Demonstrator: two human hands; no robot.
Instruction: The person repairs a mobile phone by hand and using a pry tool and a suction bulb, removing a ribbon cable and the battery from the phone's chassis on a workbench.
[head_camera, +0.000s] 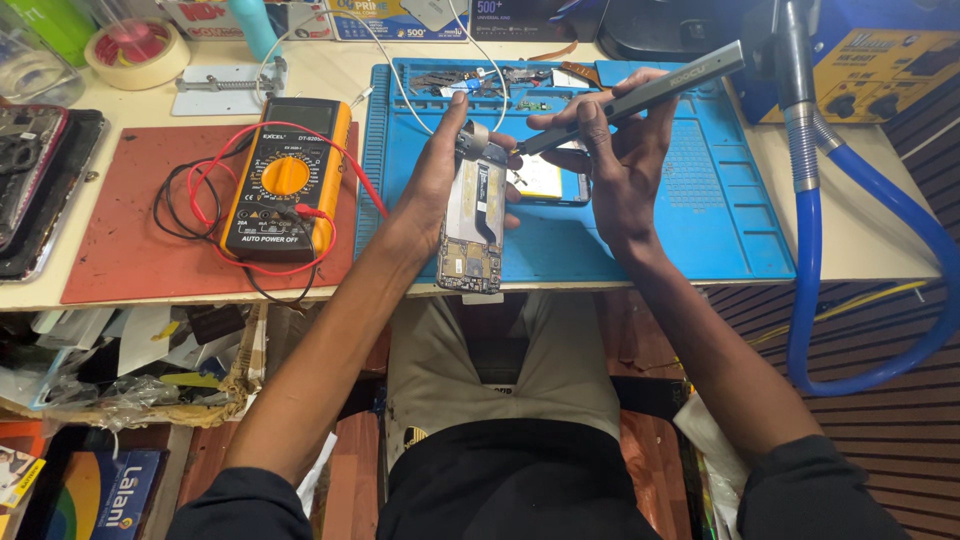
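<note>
Two closed grips I watch — left hand (440, 170) holding the opened phone (474, 225), right hand (615, 150) the grey driver (640, 95) — tip may skid across its board.

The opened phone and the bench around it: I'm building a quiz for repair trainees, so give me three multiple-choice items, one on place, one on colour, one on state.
1. Where does the multimeter lie?
A. On the red mat, on the left
B. On the blue mat
C. On the person's lap

2. What colour is the hose at the right?
A. Green
B. Blue
C. White

3. In what state is the opened phone?
A. Back cover off, inner boards showing
B. Fully closed, screen lit
C. Lying flat on the mat, untouched

Answers:
1 A, it sits on the red mat with its leads coiled around it.
2 B, it loops blue off the bench edge.
3 A, the left hand holds it upright while the right hand brings a grey pen-shaped tool to its top.
</note>
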